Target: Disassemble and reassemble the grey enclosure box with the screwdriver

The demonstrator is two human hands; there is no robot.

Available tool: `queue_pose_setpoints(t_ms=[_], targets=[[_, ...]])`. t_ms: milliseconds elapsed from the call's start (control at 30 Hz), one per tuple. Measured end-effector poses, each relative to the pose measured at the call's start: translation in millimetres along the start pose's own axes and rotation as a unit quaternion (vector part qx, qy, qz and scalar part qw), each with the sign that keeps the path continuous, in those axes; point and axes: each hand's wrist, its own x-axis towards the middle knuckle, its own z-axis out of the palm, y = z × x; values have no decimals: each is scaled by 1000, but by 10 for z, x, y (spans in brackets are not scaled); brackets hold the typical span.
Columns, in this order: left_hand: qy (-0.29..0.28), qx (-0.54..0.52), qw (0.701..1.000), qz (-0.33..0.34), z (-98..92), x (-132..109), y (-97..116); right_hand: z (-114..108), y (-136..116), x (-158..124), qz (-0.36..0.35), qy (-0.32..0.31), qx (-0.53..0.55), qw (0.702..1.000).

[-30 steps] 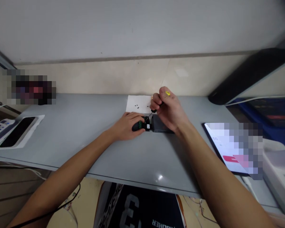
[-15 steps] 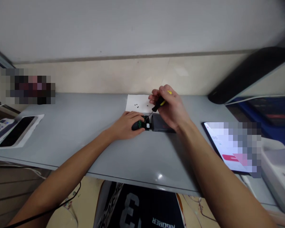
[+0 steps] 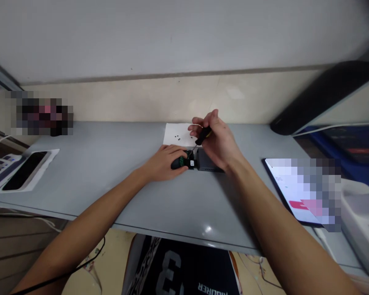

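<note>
A small device with a green circuit board (image 3: 182, 161) and black parts lies on the grey table (image 3: 135, 205). My left hand (image 3: 166, 162) is closed around its left end, pressing it to the table. In my right hand (image 3: 219, 141) is a screwdriver (image 3: 203, 135) with a black and yellow handle, tilted down to the left. Its thin shaft reaches the board, but I cannot make out the tip. A dark grey box (image 3: 205, 160) adjoins the device on the right, partly under my right hand. Behind them, several tiny dark screws (image 3: 177, 137) rest on white paper (image 3: 170, 130).
On the left a phone (image 3: 26, 170) lies on white paper beside a power strip (image 3: 1, 168). To the right are a lit tablet (image 3: 295, 190) and a white container (image 3: 361, 217). A thick black column (image 3: 320, 100) leans at the back right.
My right hand has rolled slightly round the screwdriver handle, its fingers shifting and hiding more of the yellow. My left hand keeps its hold on the device. The view has shifted a little.
</note>
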Motion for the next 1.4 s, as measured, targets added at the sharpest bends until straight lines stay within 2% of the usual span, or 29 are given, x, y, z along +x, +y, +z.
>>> queue_pose_setpoints(t_ms=[100, 533, 733, 933, 1133, 1400], targets=[[-8, -1, 1000, -2, -14, 7, 11, -12, -9, -9, 27, -15, 24, 999], [-3, -3, 1000, 1, -6, 2, 12, -41, -21, 27, 36, -26, 69, 997], [-5, 0, 1000, -6, -1, 2, 4, -16, 15, 18, 14, 5, 75, 997], [-6, -6, 1000, -6, -6, 6, 13, -38, 78, 96, -2, 50, 34, 998], [-11, -2, 1000, -10, -13, 8, 13, -46, 32, 50, 27, 18, 39, 999], [-12, -3, 1000, -10, 0, 10, -2, -17, 11, 54, 31, 12, 18, 999]])
